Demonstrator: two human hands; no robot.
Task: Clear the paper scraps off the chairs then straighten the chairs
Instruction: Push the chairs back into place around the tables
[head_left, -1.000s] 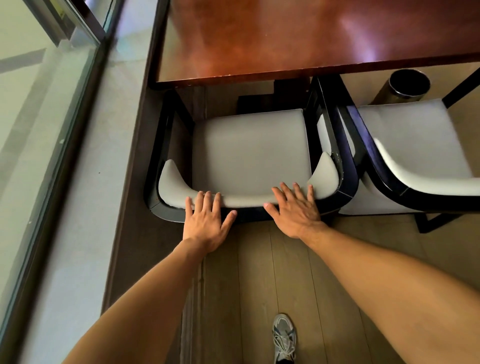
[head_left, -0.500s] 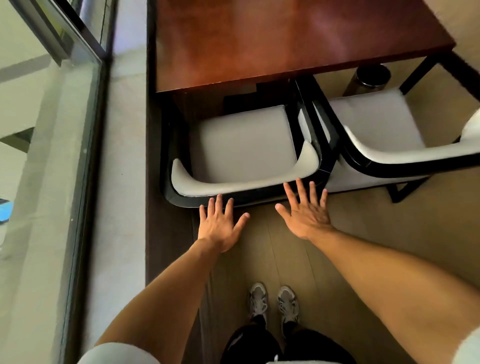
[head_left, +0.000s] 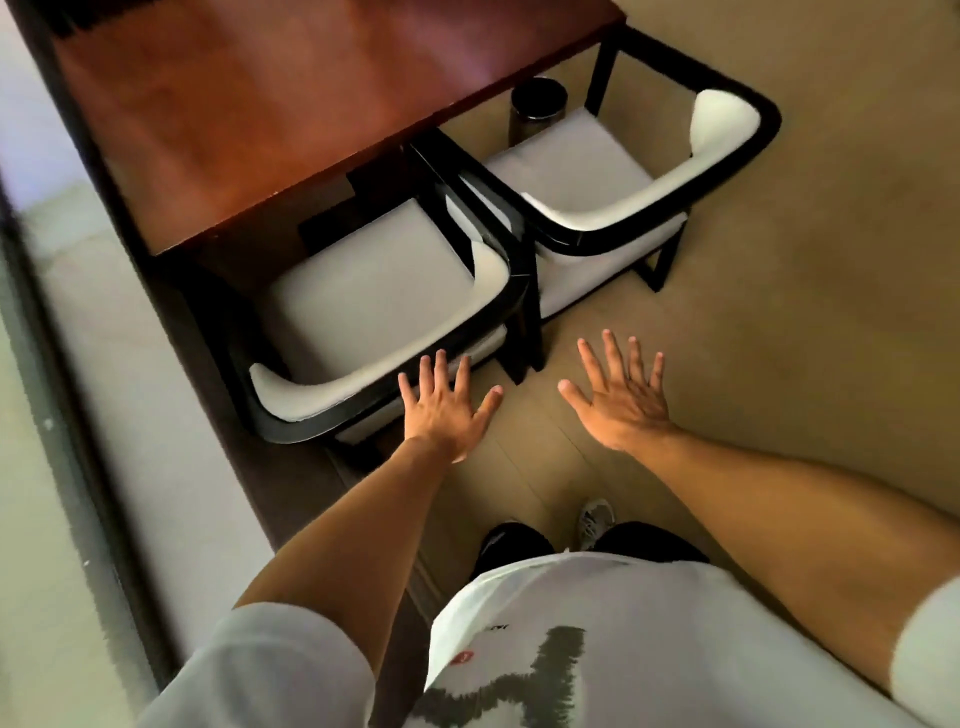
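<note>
Head view looked down on two grey-cushioned, black-framed chairs side by side at a red-brown table (head_left: 291, 104). Left chair (head_left: 363, 306) sat tucked partly under the table's near edge; right chair (head_left: 613, 176) stood at the table's right corner, angled outward. Left hand (head_left: 444, 410) hovered with fingers spread by the left chair's back rail; contact could not be told. Right hand (head_left: 621, 400) hung above the floor, fingers spread, holding nothing. A dark bin (head_left: 537, 111) stood behind the right chair.
</note>
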